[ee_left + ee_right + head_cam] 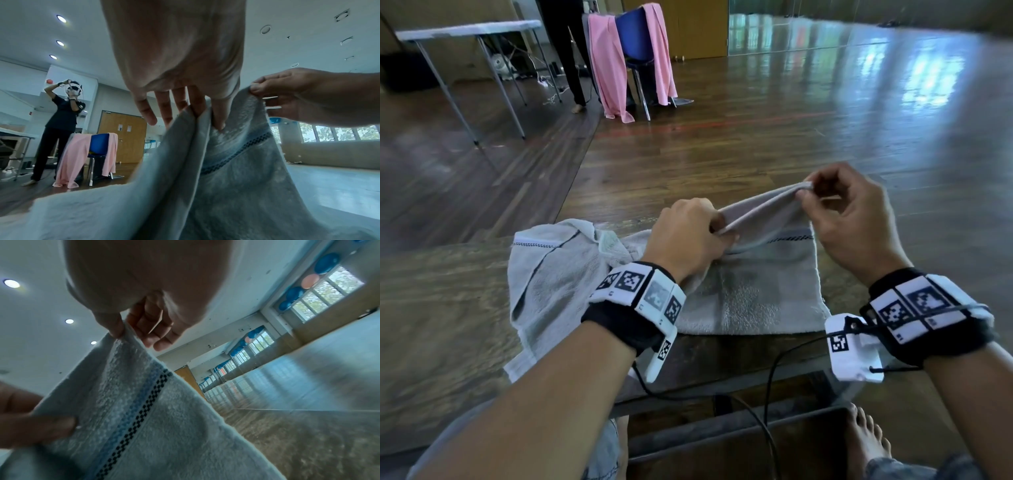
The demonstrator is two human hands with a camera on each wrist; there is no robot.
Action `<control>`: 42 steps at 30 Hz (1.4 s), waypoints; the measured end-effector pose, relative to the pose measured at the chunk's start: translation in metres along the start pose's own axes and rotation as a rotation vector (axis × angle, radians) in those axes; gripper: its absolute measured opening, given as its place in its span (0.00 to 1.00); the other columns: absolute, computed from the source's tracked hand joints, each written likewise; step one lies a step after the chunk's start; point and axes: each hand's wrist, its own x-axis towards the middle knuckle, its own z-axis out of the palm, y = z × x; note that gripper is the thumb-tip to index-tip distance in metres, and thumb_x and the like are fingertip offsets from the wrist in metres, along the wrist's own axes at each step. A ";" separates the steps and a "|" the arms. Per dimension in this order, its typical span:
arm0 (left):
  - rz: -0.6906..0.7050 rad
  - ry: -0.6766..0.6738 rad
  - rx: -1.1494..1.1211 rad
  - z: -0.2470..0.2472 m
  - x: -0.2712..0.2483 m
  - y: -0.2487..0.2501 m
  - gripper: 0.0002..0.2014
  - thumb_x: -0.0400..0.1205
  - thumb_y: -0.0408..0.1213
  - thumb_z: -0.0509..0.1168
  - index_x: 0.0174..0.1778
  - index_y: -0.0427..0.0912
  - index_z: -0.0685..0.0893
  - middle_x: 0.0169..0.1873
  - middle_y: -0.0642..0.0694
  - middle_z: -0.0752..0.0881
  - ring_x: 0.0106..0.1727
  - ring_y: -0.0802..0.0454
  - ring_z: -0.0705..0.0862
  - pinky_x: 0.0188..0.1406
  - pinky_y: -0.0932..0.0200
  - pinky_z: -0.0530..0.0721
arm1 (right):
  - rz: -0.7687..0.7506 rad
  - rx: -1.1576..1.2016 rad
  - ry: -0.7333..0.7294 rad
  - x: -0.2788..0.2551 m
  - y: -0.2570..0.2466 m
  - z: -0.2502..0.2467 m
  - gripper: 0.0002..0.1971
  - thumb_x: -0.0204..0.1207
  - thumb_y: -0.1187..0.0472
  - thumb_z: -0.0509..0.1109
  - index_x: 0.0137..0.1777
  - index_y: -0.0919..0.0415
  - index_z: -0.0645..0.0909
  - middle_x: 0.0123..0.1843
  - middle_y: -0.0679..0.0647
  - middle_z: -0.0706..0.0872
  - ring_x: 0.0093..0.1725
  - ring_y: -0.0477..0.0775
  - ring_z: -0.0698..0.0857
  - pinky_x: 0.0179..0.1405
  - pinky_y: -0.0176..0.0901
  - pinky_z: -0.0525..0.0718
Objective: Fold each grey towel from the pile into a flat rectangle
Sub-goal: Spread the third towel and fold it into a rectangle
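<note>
A grey towel (753, 294) with a dark checked stripe lies on a wooden table (441, 308), its far edge lifted off the surface. My left hand (688, 236) pinches that edge at its left end, and my right hand (846, 212) pinches the far right corner higher up. In the left wrist view the left hand (197, 107) clamps a fold of the towel (236, 186) between finger and thumb. In the right wrist view the right hand (123, 327) grips the towel (144, 410) by its hem. A crumpled pale grey towel (544, 274) lies to the left.
Black cables (767, 404) run from the wrist cameras over the table's near edge. Across the wooden floor stand a blue chair (635, 37) draped with pink cloths (609, 65), a white folding table (469, 31) and a person in black (59, 116).
</note>
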 end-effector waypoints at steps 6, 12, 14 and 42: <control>0.002 -0.052 -0.069 -0.016 -0.006 -0.028 0.10 0.78 0.47 0.72 0.39 0.44 0.91 0.34 0.45 0.87 0.39 0.43 0.84 0.41 0.51 0.83 | 0.054 -0.008 0.114 0.003 0.013 -0.020 0.06 0.77 0.55 0.74 0.47 0.42 0.80 0.39 0.29 0.86 0.40 0.33 0.86 0.40 0.23 0.82; -0.010 -0.037 -0.064 -0.040 -0.020 -0.062 0.14 0.80 0.47 0.69 0.36 0.42 0.91 0.31 0.47 0.87 0.35 0.47 0.84 0.38 0.48 0.82 | 0.151 -0.036 0.197 0.004 0.032 -0.027 0.06 0.74 0.55 0.76 0.41 0.43 0.81 0.37 0.36 0.86 0.36 0.31 0.85 0.36 0.22 0.81; -0.031 -0.002 -0.060 -0.047 -0.026 -0.072 0.12 0.81 0.44 0.69 0.38 0.41 0.91 0.34 0.47 0.88 0.37 0.47 0.84 0.41 0.44 0.83 | 0.179 -0.046 0.207 0.004 0.033 -0.028 0.06 0.73 0.54 0.76 0.41 0.43 0.82 0.37 0.38 0.86 0.34 0.32 0.85 0.35 0.22 0.82; 0.224 0.029 -0.088 -0.195 -0.020 -0.027 0.04 0.82 0.40 0.68 0.45 0.45 0.86 0.34 0.55 0.86 0.31 0.66 0.86 0.31 0.74 0.84 | 0.396 0.100 -0.068 0.038 -0.062 -0.113 0.07 0.78 0.66 0.75 0.43 0.55 0.81 0.42 0.64 0.89 0.33 0.55 0.92 0.28 0.45 0.90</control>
